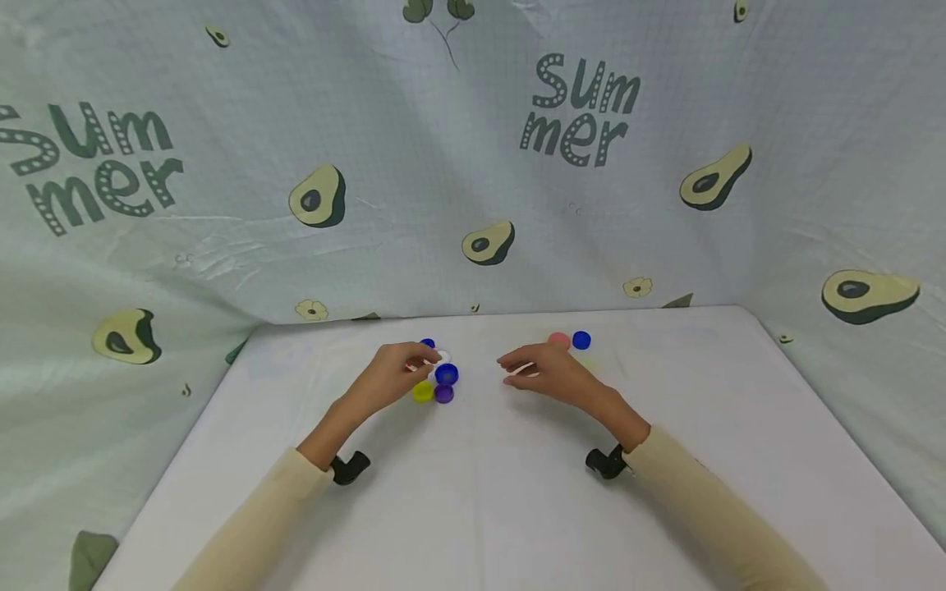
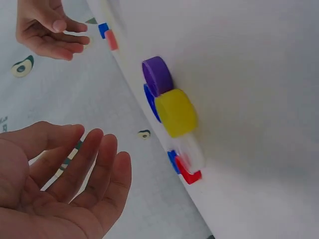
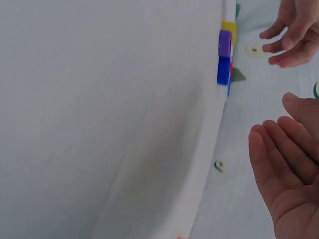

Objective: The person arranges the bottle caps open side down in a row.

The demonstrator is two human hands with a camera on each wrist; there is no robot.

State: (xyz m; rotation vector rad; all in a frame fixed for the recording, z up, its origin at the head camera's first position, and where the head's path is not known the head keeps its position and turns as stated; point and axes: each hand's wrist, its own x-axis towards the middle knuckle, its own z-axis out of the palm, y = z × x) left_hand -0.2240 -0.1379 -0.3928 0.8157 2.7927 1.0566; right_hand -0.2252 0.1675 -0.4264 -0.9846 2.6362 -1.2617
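Actually, my head view hides part of the left cluster behind the left hand (image 1: 402, 365); the left wrist view shows me the red cap (image 2: 188, 173) and the see-through cap (image 2: 190, 149) next to the yellow cap (image 2: 176, 113). There the hand is clear of them all, its fingers loosely bent and parted. The right hand (image 1: 543, 365) has its fingers extended side by side, thumb apart; from the head I see a pink cap (image 1: 559, 339) and a dark blue cap (image 1: 581, 340) just beyond it. The head view gives me round tops, while the right wrist view turns the purple cap (image 3: 225, 43) into a thick block edge-on. They look like smooth plastic on a matt white tabletop (image 1: 473, 509), before a creased, avocado-printed cloth (image 1: 414, 164).
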